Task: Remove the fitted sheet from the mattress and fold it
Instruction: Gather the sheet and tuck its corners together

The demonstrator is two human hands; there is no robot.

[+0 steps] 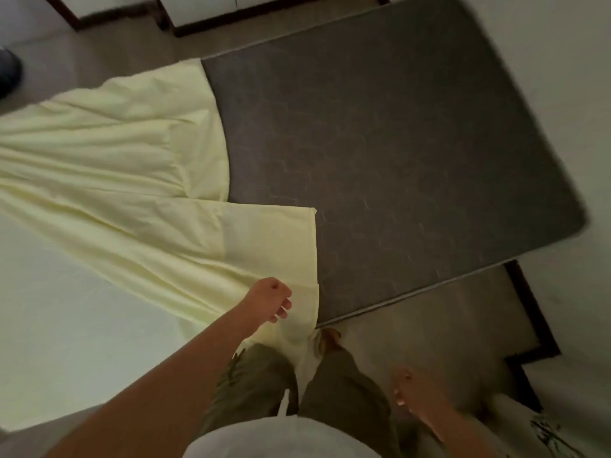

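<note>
A dark grey mattress (396,153) lies bare over most of its top. The pale yellow fitted sheet (132,180) is pulled off to the left; it covers only the mattress's left part and spreads, creased, leftward past it. One flap of the sheet reaches the near mattress edge and hangs down between my legs. My left hand (271,300) hovers over that flap with fingers curled in, and I see no cloth in it. My right hand (408,388) hangs low at my right side, blurred, fingers loosely apart and holding nothing.
I stand at the mattress's near edge in olive trousers (340,385). White furniture with dark bases (211,11) lines the far side. A pale wall with dark skirting (532,312) runs along the right. A white surface (82,325) lies under the sheet at left. A dark object (8,74) sits far left.
</note>
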